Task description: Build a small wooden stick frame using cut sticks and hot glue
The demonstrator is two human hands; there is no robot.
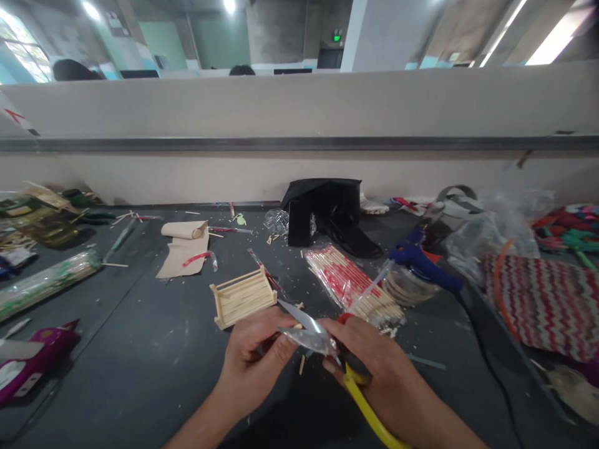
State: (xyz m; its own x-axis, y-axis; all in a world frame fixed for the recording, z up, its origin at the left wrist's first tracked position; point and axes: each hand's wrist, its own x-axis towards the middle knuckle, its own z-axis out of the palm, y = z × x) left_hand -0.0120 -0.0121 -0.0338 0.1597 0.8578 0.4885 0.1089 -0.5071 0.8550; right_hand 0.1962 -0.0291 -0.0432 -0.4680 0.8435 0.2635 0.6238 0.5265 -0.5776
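Note:
My right hand (374, 362) grips a pair of scissors (311, 340) with yellow and black handles, and their blades are spread apart, pointing left. Between the thumb and fingers of my left hand (255, 358) a short piece of wooden stick (298, 326) is pinched. Its end shows between the two blades, while the rest is hidden by the fingers. Just beyond my left hand stands a small frame (246, 296) built from thin wooden sticks, with short posts at its corners. A cut bit of stick (302, 364) lies on the table below the scissors.
A bag of red-packed sticks (341, 274) lies ahead, beside a blue glue gun (423, 267) with its black cable trailing right. A black phone (299, 223) leans at the back. Brown paper (185, 252) and a purple tool (40, 358) are leftward; a striped cloth (543, 305) is right.

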